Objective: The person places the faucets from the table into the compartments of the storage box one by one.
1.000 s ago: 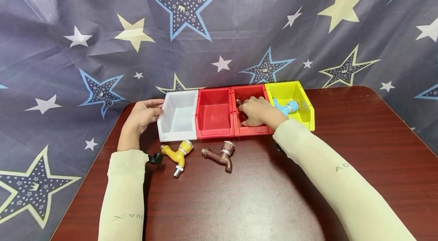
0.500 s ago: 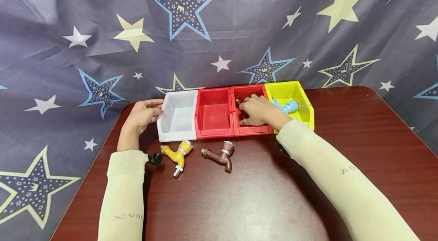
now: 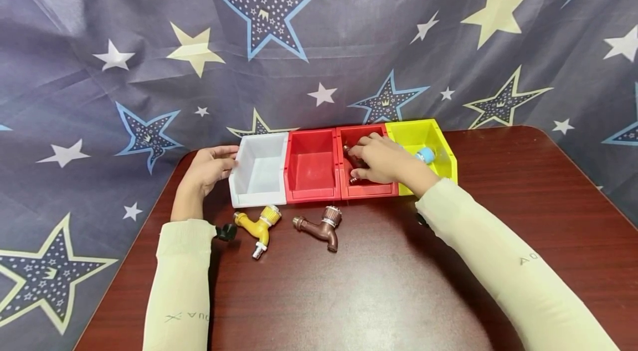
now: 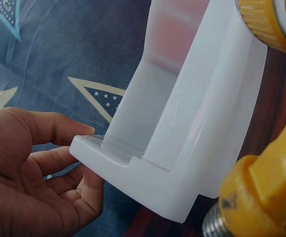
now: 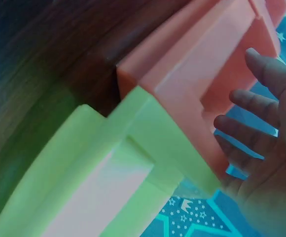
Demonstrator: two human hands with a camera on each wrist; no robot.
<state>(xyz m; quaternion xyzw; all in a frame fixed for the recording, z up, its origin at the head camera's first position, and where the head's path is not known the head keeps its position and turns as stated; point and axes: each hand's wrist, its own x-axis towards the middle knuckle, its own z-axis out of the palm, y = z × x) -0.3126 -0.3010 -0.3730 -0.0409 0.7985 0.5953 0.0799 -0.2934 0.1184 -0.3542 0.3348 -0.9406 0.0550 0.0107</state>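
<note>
My left hand (image 3: 208, 169) touches the left side of a white bin (image 3: 261, 197) with its fingertips. In the left wrist view the fingers (image 4: 59, 126) meet the bin's edge. My right hand (image 3: 381, 161) hovers in the mouth of the right-hand red bin (image 3: 368, 190), its fingers loosely spread. Under it lies a brown tap (image 3: 347, 149), mostly covered by the hand. The right wrist view shows the fingers (image 5: 261, 106) apart, with nothing visible between them. On the table, in front of the bins, lie a yellow tap (image 3: 260, 227) and another brown tap (image 3: 319, 227).
A second red bin (image 3: 313, 194) stands between the white bin and the right-hand red one. At the row's right end, a yellow bin (image 3: 452, 165) holds a blue tap (image 3: 425, 155), partly hidden by my right arm. A star-patterned cloth (image 3: 319, 35) hangs behind the table (image 3: 374, 295).
My right hand has shifted slightly right and its fingers have loosened, showing more of the brown tap below. The right sleeve has moved right. The left hand stays put.
</note>
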